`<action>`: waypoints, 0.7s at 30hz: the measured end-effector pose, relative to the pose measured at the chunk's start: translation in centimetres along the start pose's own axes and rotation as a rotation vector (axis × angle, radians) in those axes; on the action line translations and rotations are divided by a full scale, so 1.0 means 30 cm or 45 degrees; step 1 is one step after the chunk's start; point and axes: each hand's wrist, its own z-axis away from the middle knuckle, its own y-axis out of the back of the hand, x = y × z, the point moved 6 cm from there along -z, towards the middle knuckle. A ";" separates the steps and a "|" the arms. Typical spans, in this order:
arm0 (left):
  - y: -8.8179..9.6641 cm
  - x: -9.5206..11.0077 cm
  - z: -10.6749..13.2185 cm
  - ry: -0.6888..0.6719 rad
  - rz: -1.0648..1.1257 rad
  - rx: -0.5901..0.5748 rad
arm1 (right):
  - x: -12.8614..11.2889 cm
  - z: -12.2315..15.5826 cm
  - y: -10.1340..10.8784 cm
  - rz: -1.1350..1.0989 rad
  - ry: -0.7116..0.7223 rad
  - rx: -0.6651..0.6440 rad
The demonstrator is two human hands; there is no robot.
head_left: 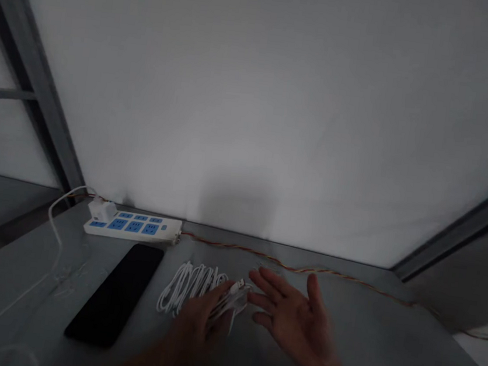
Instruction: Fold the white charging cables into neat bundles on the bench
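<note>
My left hand (197,319) is closed around a coiled white USB cable (230,302), whose metal plug (238,286) points up to the right. Just right of it, my right hand (292,318) is open, palm turned up and fingers spread, its fingertips close to the coil. Whether those fingertips touch the cable I cannot tell. Behind and left of my left hand lie several more coiled white cables (183,288) in a row on the grey table. My left fingers partly hide the held coil.
A black phone (116,295) lies left of the cables. Behind it, a white power strip (172,230) with blue sockets holds a white charger (102,210), its cable (58,244) trailing down the left. A twisted red-yellow wire (262,254) runs along the white back panel (251,119).
</note>
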 end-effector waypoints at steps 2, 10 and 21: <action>0.001 -0.008 -0.002 0.019 0.005 0.014 | 0.006 0.009 -0.015 0.049 -0.038 -0.024; 0.008 -0.014 -0.003 0.044 0.064 0.039 | 0.013 0.010 -0.019 0.108 -0.082 -0.016; 0.025 -0.075 0.032 0.574 0.350 0.246 | 0.015 -0.021 0.037 0.582 0.175 0.293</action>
